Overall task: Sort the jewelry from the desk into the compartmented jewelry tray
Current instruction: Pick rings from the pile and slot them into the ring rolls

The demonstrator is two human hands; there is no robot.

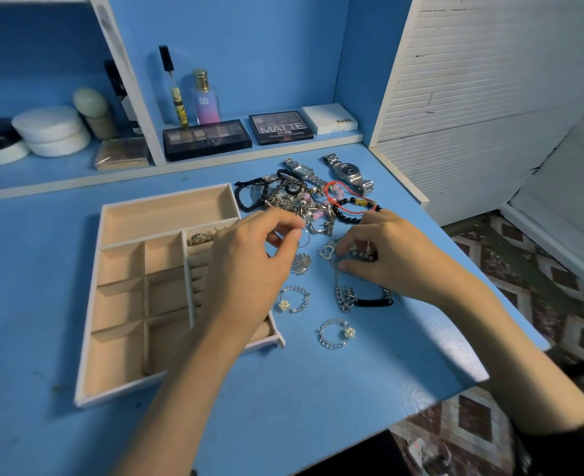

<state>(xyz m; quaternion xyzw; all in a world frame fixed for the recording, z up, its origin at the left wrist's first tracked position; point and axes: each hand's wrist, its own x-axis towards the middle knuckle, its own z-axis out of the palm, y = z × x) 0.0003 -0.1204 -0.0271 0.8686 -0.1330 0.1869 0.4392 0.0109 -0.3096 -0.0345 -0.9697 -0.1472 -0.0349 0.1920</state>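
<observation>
The desk (pixel 26 269) is viewed from head height, forward and down, at close range; the tray (pixel 115 359) is seen toward nine o'clock.

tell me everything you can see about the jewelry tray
The jewelry tray is a shallow rectangular box, white outside, lined in beige fabric-like material. It lies flat on the blue desk, left of the loose jewelry. One long compartment spans the far end; nearer are two columns of small empty-looking compartments and, on the right, a ribbed ring strip holding a ring at its far end. The left hand, pinching a thin hoop, reaches over its right side.
</observation>
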